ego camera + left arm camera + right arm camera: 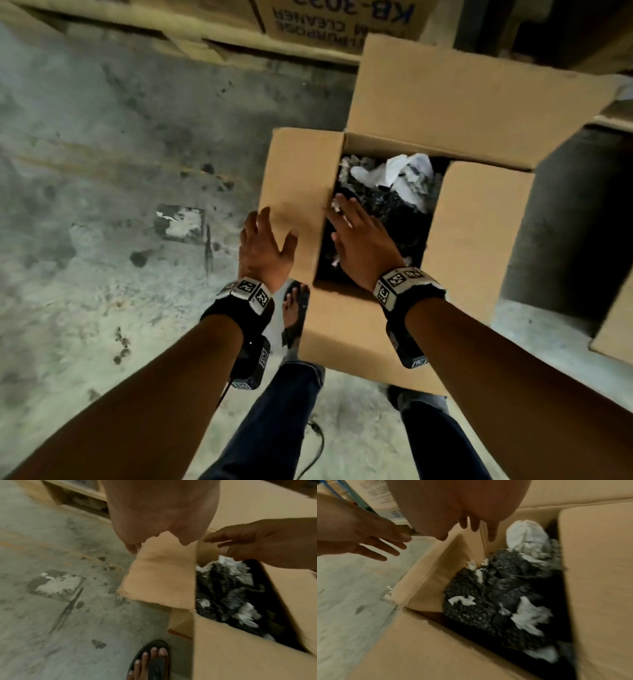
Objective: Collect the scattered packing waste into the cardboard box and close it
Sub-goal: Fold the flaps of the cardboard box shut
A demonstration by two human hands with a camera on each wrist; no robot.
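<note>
Concrete floor (102,154) underfoot, stained and bare of loose scraps in view; stacked cartons (335,17) along the far edge. Cardboard box (359,342) standing on the floor by a sandalled foot (296,308), all four flaps still open: far flap (462,102) upright, right flap (479,240) tilted inward, left flap (301,185) splayed outward, near flap hanging down the front. Inside, packing waste (387,192): dark bubble wrap with white crumpled paper on top, sitting below the rim.

Closing step, by the look of it. Left hand (263,246) spread flat, fingers straight, holding nothing, above the left flap's outer edge. Right hand (359,240) likewise flat and empty, over the opening near that flap's hinge.

Best done so: get under the left flap's free edge, fold over, press stray paper down first, then right flap, long flaps last.
</note>
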